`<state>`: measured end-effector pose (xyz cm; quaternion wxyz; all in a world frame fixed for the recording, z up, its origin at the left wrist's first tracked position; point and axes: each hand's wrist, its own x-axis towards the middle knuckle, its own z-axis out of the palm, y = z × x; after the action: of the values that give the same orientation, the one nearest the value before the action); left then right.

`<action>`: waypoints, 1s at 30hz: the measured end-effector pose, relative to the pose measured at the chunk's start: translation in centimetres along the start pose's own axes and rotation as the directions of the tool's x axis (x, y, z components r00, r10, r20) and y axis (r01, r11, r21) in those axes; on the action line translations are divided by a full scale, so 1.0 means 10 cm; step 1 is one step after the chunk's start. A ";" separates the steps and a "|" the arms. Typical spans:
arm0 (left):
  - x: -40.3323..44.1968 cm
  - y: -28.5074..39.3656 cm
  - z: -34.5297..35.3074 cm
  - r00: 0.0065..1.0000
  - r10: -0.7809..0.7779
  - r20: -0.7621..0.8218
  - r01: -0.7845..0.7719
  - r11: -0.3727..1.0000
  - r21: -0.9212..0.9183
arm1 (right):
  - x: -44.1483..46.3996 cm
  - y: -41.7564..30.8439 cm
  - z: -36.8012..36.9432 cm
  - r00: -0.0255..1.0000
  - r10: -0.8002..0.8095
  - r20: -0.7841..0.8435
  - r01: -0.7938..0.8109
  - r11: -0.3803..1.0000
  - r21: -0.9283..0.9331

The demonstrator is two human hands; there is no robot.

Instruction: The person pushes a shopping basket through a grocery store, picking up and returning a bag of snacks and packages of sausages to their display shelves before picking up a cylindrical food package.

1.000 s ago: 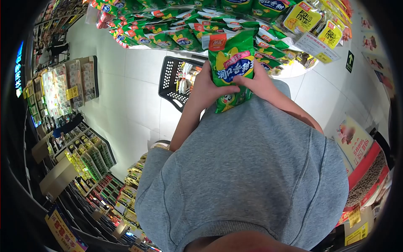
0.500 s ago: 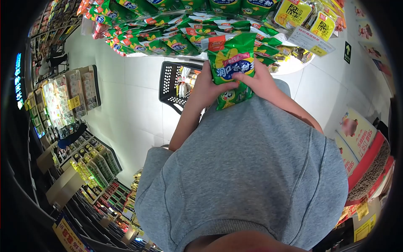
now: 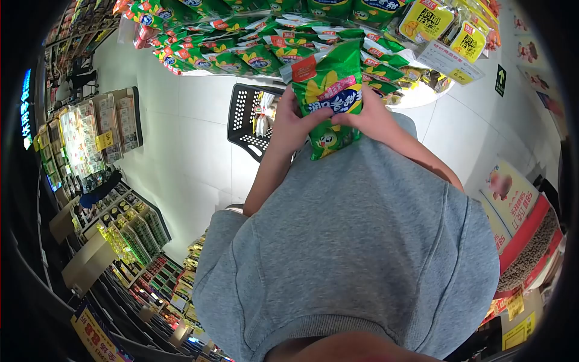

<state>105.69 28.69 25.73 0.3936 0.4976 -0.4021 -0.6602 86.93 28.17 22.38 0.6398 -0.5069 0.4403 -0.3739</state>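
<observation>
A green snack bag (image 3: pixel 330 84) with a red corner, yellow corn pictures and Chinese lettering is held upright, slightly tilted, in front of my grey shirt. My left hand (image 3: pixel 293 125) grips its left side, thumb across the front and fingers behind, out of sight. On the opposite edge my right hand (image 3: pixel 369 114) is closed round the bag, its thumb lying on the front close to the left thumb. Behind the bag, many similar green bags (image 3: pixel 256 59) lie stacked on a rounded display.
A black shopping basket (image 3: pixel 241 114) with goods inside stands on the pale tiled floor (image 3: pixel 187 139) to the left. A price sign (image 3: pixel 449 62) hangs at the display's right edge. Shelves (image 3: pixel 99 127) line the left; a red-edged bin (image 3: pixel 531 247) is at the right.
The bag has tilted a little more to the left, its top shifting that way. My right thumb has slid lower and left on the front. Both hands keep hold.
</observation>
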 end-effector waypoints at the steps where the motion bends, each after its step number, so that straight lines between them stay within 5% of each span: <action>1: 0.00 -0.01 -0.01 0.999 0.038 0.006 -0.038 0.999 0.020 | -0.01 -0.02 0.01 1.000 -0.013 -0.009 0.013 1.000 0.000; 6: -0.01 -0.04 0.00 0.988 0.155 0.008 -0.155 0.982 0.104 | 0.02 0.07 0.04 0.997 -0.077 0.024 0.079 0.992 -0.098; 8: -0.02 -0.07 -0.03 0.989 0.145 0.001 -0.144 0.982 0.126 | 0.03 0.08 0.01 0.995 0.043 0.093 -0.037 0.997 -0.068; 20: -0.18 -0.03 -0.14 0.996 0.088 -0.030 -0.083 0.986 0.148 | 0.07 0.01 0.11 0.986 -0.154 0.068 0.161 0.980 -0.113; 24: -0.22 0.12 -0.20 0.997 0.070 -0.020 -0.063 0.971 0.229 | 0.07 -0.05 0.13 0.985 -0.107 0.134 0.130 0.976 -0.176; 27: -0.14 0.14 -0.20 0.967 0.252 -0.029 -0.230 0.920 0.317 | 0.06 -0.08 0.14 0.983 -0.107 0.148 0.133 0.974 -0.183; 30: -0.14 0.25 -0.11 0.970 0.241 -0.033 -0.214 0.910 0.354 | 0.07 -0.06 0.12 0.982 -0.122 0.144 0.147 0.974 -0.175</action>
<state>107.33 28.87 28.30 0.3888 0.5338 -0.5523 -0.5088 88.26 27.75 22.95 0.5909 -0.6165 0.3944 -0.3395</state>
